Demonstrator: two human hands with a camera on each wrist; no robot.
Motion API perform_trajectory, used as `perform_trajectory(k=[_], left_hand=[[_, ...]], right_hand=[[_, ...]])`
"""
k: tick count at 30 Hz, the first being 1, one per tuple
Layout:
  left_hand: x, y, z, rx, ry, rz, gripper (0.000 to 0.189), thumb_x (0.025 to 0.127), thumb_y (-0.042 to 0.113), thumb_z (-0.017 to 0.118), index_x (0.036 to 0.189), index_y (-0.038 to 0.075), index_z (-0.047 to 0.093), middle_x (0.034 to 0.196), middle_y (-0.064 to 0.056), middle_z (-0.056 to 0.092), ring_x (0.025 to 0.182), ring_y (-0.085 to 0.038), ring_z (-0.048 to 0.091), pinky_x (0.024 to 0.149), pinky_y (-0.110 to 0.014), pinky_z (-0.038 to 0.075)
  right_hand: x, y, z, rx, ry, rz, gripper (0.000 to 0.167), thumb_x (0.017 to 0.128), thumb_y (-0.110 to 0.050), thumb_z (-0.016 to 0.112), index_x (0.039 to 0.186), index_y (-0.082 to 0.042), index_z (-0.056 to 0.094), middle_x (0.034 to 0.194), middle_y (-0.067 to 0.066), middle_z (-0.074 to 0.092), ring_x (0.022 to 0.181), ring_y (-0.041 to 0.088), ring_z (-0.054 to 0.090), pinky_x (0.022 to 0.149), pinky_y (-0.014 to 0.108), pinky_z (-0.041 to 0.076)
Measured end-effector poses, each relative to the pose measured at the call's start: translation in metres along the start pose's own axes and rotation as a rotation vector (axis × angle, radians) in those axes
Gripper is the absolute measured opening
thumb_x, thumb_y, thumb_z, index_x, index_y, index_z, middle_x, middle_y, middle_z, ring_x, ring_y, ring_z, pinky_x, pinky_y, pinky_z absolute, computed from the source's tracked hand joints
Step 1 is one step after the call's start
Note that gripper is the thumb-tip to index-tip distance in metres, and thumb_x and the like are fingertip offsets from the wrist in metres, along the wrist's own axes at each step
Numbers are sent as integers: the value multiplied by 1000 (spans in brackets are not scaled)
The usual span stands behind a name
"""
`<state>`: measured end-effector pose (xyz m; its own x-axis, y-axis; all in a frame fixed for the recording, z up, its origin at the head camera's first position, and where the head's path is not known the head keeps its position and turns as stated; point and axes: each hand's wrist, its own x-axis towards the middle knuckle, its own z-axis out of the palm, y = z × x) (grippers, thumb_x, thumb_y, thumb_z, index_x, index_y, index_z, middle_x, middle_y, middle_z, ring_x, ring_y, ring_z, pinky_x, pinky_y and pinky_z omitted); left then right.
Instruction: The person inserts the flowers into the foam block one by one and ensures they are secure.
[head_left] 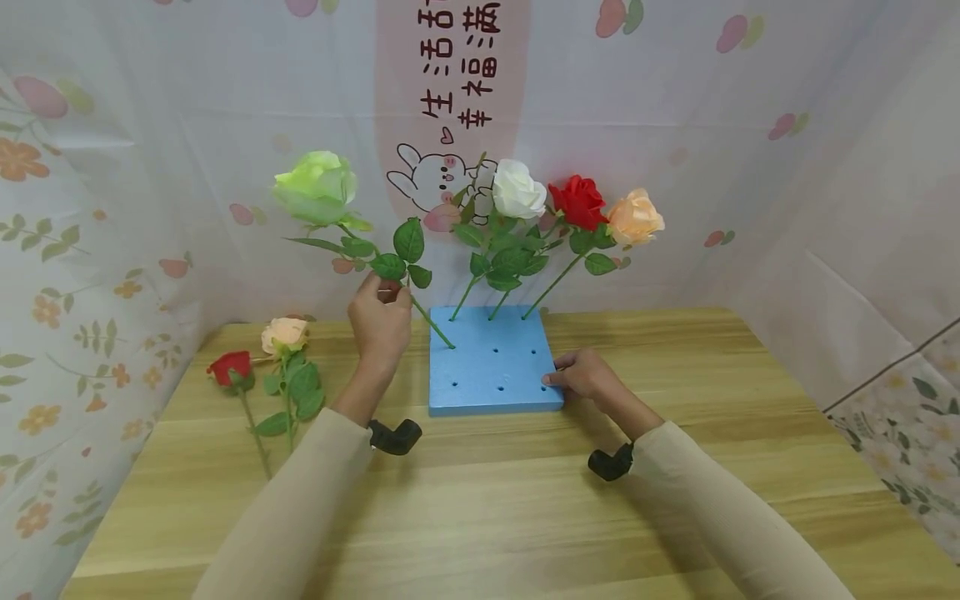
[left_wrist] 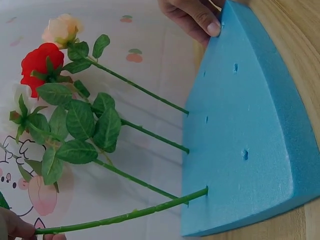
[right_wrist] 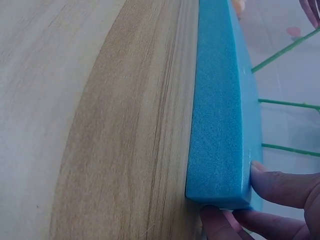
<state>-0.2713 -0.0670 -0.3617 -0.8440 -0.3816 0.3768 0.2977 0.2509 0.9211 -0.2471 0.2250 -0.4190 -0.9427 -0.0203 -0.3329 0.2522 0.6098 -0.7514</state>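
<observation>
My left hand (head_left: 382, 321) pinches the stem of a pale green rose (head_left: 317, 187). The lower end of that stem (left_wrist: 125, 216) sits in a hole in the left of the blue foam board (head_left: 480, 367), and the flower leans to the left. With thumb on top and fingers against the side, my right hand (head_left: 588, 377) grips the board's right edge near the front corner. A white rose (head_left: 517, 190), a red rose (head_left: 577, 202) and a peach rose (head_left: 635, 217) stand in the board's back row of holes. Several holes in the middle and front rows hold no stem.
On the left of the wooden table (head_left: 480, 517) lie a red rose (head_left: 231, 367) and a peach rose (head_left: 285, 335) with leafy stems. A printed cloth (head_left: 637, 108) hangs right behind the table, and another flowered cloth (head_left: 67, 333) runs along the left side.
</observation>
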Motion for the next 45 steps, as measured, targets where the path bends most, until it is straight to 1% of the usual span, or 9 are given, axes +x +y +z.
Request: perform_trajectory(k=[5,7,12,14,17,25,31,39,45], left_hand=[[-1,0,2,9,-18,-4,17,88,1,60,103,-4,67,90,-15,62,82,-26,61,68,-31,49],[-1,0,3,16,-30,3,17,88,1,60,103,-3,67,90,-16,63,83,-27,62,69,-32,50],[1,-1,7,71,-81,52,16,89,3,58,102,-2,67,91,-17,65,86,-30,65,71,-38,54],[2,-2,9,98,-92,71,17,89,4,58,102,-2,67,90,-16,65,86,-30,66,70,-40,54],[2,-4,10,120,-99,82,17,89,5,59,103,-1,67,89,-16,66,85,-29,66,70,-40,53],[2,-9,11,73,-122,67,18,90,4,59,105,-1,68,86,-16,68,83,-26,63,72,-34,50],[4,-7,11,101,-153,78,16,90,4,59,103,-2,67,85,-17,67,84,-28,64,71,-34,50],[5,-6,9,112,-190,38,17,92,7,60,104,-3,66,89,-18,66,83,-28,61,73,-34,50],[6,-2,9,117,-219,33,14,93,13,62,98,0,63,87,-16,66,82,-27,59,71,-34,49]], right_hand=[[1,1,1,14,-1,2,49,90,-10,69,130,12,53,133,28,54,115,33,60,87,39,56],[1,1,1,15,0,2,49,90,-10,69,131,12,53,133,28,54,116,33,60,87,40,56],[1,2,0,12,3,8,51,90,-11,69,132,12,52,135,28,53,117,34,59,88,40,56],[1,1,0,7,1,10,51,90,-11,69,132,11,52,135,28,52,117,34,59,88,40,56],[2,1,1,-2,2,12,51,90,-13,70,132,11,52,135,27,52,116,33,60,87,39,56],[4,3,2,6,8,21,49,89,-12,70,130,11,55,131,27,56,111,31,63,86,39,57],[3,2,2,8,8,26,49,90,-12,70,129,11,55,130,27,56,112,31,63,87,40,56],[3,2,2,9,13,31,49,89,-13,71,130,10,55,131,27,56,110,30,64,85,38,57],[3,3,2,20,10,26,49,90,-12,70,130,11,54,131,27,56,110,31,64,85,39,57]])
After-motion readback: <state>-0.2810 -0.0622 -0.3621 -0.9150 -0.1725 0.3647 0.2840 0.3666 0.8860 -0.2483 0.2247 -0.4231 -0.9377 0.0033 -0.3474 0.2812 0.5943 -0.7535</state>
